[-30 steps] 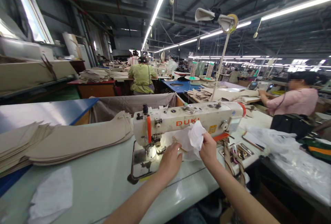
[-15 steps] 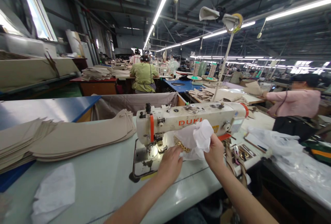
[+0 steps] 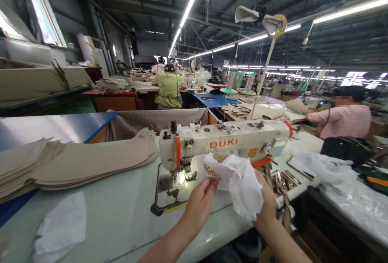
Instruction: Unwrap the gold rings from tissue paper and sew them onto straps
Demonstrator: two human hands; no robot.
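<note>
Just right of the needle area of a white sewing machine (image 3: 194,143), a see-through bag (image 3: 223,185) holds several gold metal pieces (image 3: 212,172) that look like rings. At its lower left edge, my left hand (image 3: 202,198) is closed, fingers pinched together on the bag. A crumpled white sheet (image 3: 245,188), thin paper or cloth, lies across the bag and droops on the right. My right hand (image 3: 266,198) grips this sheet from its right side; most of the fingers are behind it.
Stacked beige panels (image 3: 97,164) lie on the left of the table (image 3: 121,210). Nearer me is a white piece (image 3: 62,226). A tray of small metal parts (image 3: 287,180) sits right of the machine, with clear plastic (image 3: 348,190) beyond. Other people work farther off, one in pink (image 3: 345,115).
My right hand has moved down and right, bringing the white sheet lower and spreading it out. More of the machine's lettering shows. My left hand has shifted slightly and stays at the bag.
</note>
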